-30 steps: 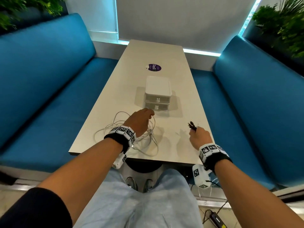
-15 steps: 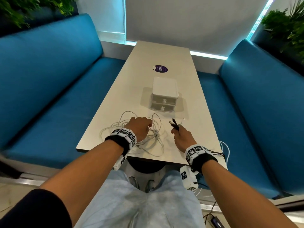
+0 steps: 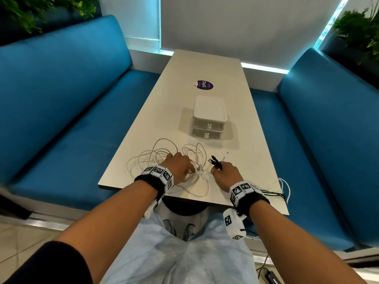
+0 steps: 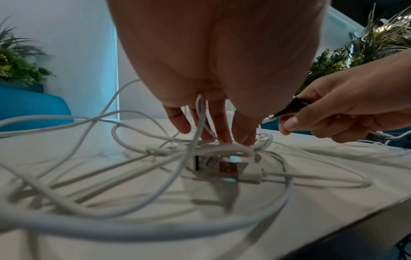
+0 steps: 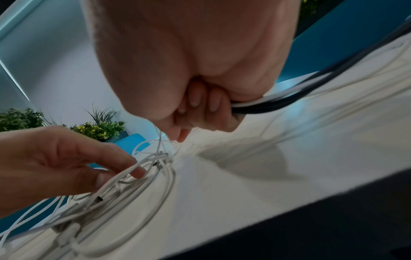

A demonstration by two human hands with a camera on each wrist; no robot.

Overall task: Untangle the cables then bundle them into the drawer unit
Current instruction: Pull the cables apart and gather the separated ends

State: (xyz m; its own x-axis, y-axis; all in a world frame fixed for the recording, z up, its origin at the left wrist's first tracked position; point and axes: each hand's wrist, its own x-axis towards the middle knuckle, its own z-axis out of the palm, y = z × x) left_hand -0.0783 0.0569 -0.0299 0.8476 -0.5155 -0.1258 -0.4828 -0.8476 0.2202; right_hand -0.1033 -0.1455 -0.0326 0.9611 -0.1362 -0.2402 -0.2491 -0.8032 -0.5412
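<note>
A loose tangle of white cables (image 3: 164,156) lies at the near end of the table (image 3: 205,64). My left hand (image 3: 184,167) is down in it, and strands run between thumb and fingers (image 5: 138,172). A white USB plug (image 4: 229,167) lies under the palm. My right hand (image 3: 219,169) is just right of the tangle, curled round a bunch of black and white cable ends (image 3: 216,161) whose plugs stick up. Those cables (image 5: 289,100) trail back over the table's right edge. The white two-drawer unit (image 3: 209,119) stands beyond the tangle with both drawers closed.
Blue bench seats (image 3: 71,119) run along both sides of the narrow table. A purple sticker (image 3: 204,85) lies beyond the drawer unit. Cable slack (image 3: 285,187) hangs off the near right corner. Plants (image 3: 359,27) stand behind the seat backs.
My right hand has moved left with the cable ends, from the table's right edge to just beside the tangle. My left hand has drawn back slightly within the white cables.
</note>
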